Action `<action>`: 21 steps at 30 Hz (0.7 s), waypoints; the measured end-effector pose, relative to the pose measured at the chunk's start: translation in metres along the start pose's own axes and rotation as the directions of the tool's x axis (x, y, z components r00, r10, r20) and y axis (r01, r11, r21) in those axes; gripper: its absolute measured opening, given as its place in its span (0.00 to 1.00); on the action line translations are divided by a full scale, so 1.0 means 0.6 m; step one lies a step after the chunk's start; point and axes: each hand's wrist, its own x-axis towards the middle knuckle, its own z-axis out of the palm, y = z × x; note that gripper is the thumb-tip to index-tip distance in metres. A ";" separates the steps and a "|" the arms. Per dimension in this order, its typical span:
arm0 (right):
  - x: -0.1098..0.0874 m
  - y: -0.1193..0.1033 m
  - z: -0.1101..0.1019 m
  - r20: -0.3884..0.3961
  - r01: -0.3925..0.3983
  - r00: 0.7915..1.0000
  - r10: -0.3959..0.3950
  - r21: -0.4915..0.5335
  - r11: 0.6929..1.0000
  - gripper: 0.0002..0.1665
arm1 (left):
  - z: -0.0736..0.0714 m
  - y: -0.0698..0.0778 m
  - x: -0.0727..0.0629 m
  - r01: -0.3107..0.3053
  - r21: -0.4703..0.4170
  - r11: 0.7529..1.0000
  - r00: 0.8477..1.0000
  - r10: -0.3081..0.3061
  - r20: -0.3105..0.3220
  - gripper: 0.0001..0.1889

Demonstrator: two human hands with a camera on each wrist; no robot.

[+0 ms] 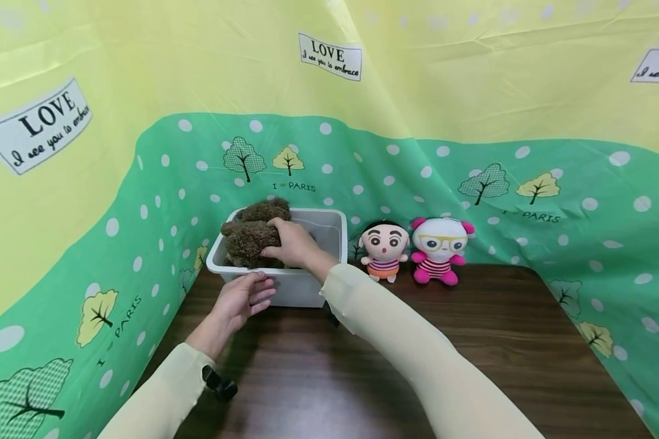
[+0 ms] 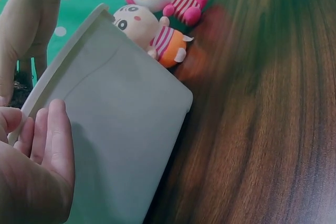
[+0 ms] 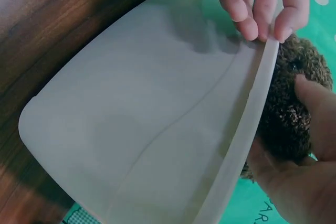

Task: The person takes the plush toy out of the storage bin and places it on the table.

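A fuzzy dark brown plush toy (image 1: 251, 244) lies in the left part of a grey plastic bin (image 1: 302, 288). My right hand (image 1: 295, 242) grips the toy from its right side, thumb toward the front, and the palm hides part of it. In the right wrist view the toy's curly fur (image 3: 291, 114) shows behind the white rim, between thumb and fingers. My left hand (image 1: 243, 299) pinches the front rim of the bin, thumb over the edge and fingers against the outer wall (image 2: 121, 108), as the left wrist view also shows.
Right of the bin, two plush dolls sit against the backdrop: a black-haired doll in a striped shirt (image 1: 384, 247) and a pink-and-white panda with yellow glasses (image 1: 439, 250). Dark wood table (image 1: 472, 341) extends in front. A green and yellow printed cloth (image 1: 362, 158) encloses the back and sides.
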 end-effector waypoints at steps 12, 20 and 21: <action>0.001 -0.007 0.003 -0.047 -0.006 0.999 0.005 -0.016 1.000 0.29 | 0.004 0.001 0.001 -0.006 0.009 1.000 0.999 0.007 -0.051 0.07; -0.006 -0.002 -0.003 -0.094 -0.009 0.995 0.016 0.074 0.997 0.26 | 0.012 -0.004 -0.006 -0.015 -0.008 1.000 0.996 0.014 -0.083 0.06; -0.006 -0.001 -0.005 -0.106 -0.009 0.994 0.020 0.099 0.995 0.26 | 0.013 -0.005 -0.006 -0.017 -0.013 1.000 0.996 0.016 -0.092 0.05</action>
